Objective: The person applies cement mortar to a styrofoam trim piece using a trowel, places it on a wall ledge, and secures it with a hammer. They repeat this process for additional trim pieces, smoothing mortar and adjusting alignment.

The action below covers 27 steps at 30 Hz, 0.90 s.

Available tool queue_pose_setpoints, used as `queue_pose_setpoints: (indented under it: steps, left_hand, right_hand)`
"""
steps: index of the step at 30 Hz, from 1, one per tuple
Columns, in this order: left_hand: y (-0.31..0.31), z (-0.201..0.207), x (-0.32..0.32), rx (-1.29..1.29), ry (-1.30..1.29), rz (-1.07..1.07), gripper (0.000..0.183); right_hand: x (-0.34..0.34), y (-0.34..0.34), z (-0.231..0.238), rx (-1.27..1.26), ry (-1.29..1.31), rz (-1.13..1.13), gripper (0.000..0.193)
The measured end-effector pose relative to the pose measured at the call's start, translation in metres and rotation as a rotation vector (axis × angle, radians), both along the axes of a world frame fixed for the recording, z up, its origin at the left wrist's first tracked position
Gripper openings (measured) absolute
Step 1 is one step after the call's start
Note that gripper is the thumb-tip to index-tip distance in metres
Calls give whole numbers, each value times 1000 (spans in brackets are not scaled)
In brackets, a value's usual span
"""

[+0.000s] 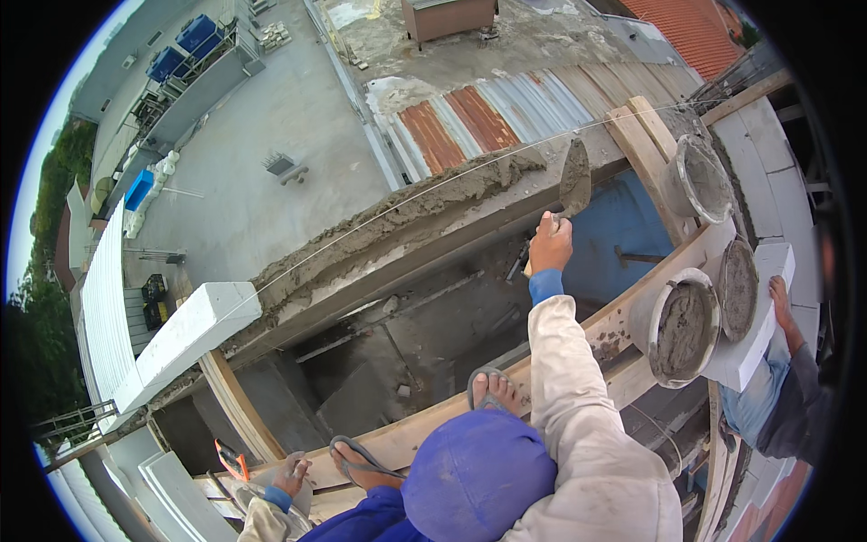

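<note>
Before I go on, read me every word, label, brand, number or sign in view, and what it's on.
I can read no text in this view.
Blue tanks: too small to tell any marking.
Orange item: too small to read anything.
Trowel in the right hand: no lettering visible.

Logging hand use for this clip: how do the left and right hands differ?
The right hand grips a trowel; the left hand shows no trowel, and whether it holds anything is unclear.
The right hand is stretched forward, near the ledge's mortar; the left hand is low, beside the left foot.
Both are bare, with blue cuffs below light sleeves.
</note>
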<state>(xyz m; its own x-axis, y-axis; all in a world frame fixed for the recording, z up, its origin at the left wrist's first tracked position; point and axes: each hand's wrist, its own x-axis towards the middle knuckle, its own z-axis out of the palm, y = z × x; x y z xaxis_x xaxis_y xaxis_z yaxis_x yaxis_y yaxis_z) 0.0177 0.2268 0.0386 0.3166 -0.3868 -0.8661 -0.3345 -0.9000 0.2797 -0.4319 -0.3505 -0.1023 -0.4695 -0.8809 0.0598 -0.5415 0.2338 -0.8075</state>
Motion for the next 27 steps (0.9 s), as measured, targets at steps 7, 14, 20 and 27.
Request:
queue_pose_setpoints:
  steps: [7,14,20,27]
  left_hand:
    - [4,0,8,25,3,69,60]
    - [15,10,-4,25,7,175,56]
    - [30,16,-16,17,-9,261,49]
    - [30,20,-32,-28,44,429,54]
  right_hand:
    - [2,-15,7,409,-450,55,44]
    - [-3,-50,33,511,432,392,46]
    - [-8,-96,78,546,712,396,41]
    - [74,-130,78,419,1124,700,27]
